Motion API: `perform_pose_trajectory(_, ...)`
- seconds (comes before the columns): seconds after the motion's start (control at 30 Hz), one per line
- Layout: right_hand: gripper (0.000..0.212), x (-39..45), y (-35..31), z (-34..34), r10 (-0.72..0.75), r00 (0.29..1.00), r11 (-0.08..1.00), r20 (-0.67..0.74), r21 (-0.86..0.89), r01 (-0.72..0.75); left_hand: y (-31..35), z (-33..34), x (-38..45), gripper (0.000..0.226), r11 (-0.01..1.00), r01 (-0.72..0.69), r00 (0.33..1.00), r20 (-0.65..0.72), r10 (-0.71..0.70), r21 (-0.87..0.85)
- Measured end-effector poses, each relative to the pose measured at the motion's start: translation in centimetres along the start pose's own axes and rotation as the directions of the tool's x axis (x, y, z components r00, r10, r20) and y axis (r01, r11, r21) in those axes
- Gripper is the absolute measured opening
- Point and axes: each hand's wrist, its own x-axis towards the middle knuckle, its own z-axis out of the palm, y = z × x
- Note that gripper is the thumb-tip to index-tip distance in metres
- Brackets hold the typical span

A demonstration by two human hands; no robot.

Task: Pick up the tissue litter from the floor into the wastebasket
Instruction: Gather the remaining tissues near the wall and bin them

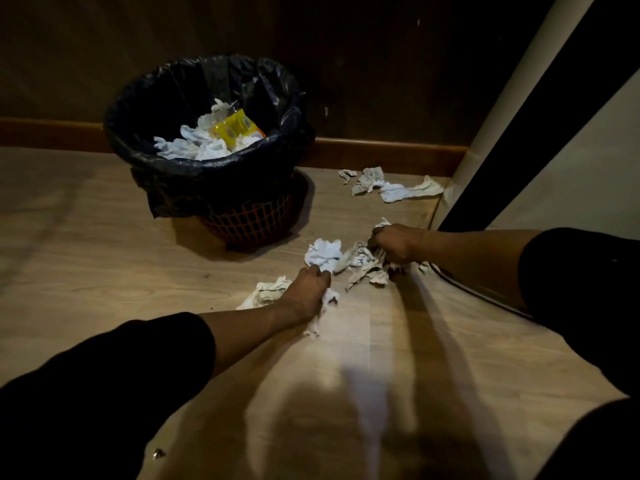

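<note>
A: Head view had the wastebasket (207, 143) far left on the floor (104, 271), back by the skirting, black liner (166, 188) folded over its rim, tissues and a yellow wrapper (233, 128) already inside.

B: And the gathering step was in hand, by my reading. Left hand (306, 292) was down on the floor, fingers (320, 271) curled shut on the near edge of the white wad (323, 254), with the flat greyish tissue (268, 292) just beside the wrist.

A: Moving right, the crumpled heap (363, 268) lay between the two hands. Right hand (393, 244) was bunched closed over its far end, tissue poking out above the knuckles.

B: Further right, back towards the skirting, the loose strip of tissues (391, 187) sat well apart from both hands, untouched.

A: Next move, I'd judge, called for lifting both handfuls clear and carrying them left over the rim before letting go.

B: Soft stuff, mind; scraps could drop from a loose fist.
</note>
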Motion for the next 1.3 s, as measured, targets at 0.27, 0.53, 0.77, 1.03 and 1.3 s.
perform_pose_trajectory(0.27,0.049,-1.5,-0.1,-3.3,0.052,0.995,0.998,-0.081,-0.015,-0.053,-3.3,-4.8,-2.3,0.042,0.991,0.028,0.987,-0.154,-0.048,-0.132)
perform_pose_trajectory(0.53,0.049,-2.7,-1.4,-5.3,0.082,0.994,0.996,-0.074,-0.03,-0.084,-7.1,-3.4,-5.3,0.065,0.964,0.213,0.957,0.165,-0.238,0.157)
perform_pose_trajectory(0.77,0.048,-2.3,-1.9,-5.1,0.085,0.995,0.996,-0.057,-0.037,-0.087,-6.6,-2.5,-6.3,0.077,0.971,0.21,0.976,0.08,-0.201,-0.115)
perform_pose_trajectory(1.03,0.048,-1.5,-2.3,-4.7,0.05,0.998,0.996,-0.04,-0.069,-0.052,-4.9,-3.8,-3.9,0.163,0.929,0.368,0.903,0.255,-0.346,-0.039)
perform_pose_trajectory(1.3,0.049,-1.9,-1.4,-4.0,0.066,0.998,0.998,-0.016,-0.017,-0.066,-5.0,-3.3,-2.9,0.141,0.937,0.304,0.888,0.306,-0.344,0.172)
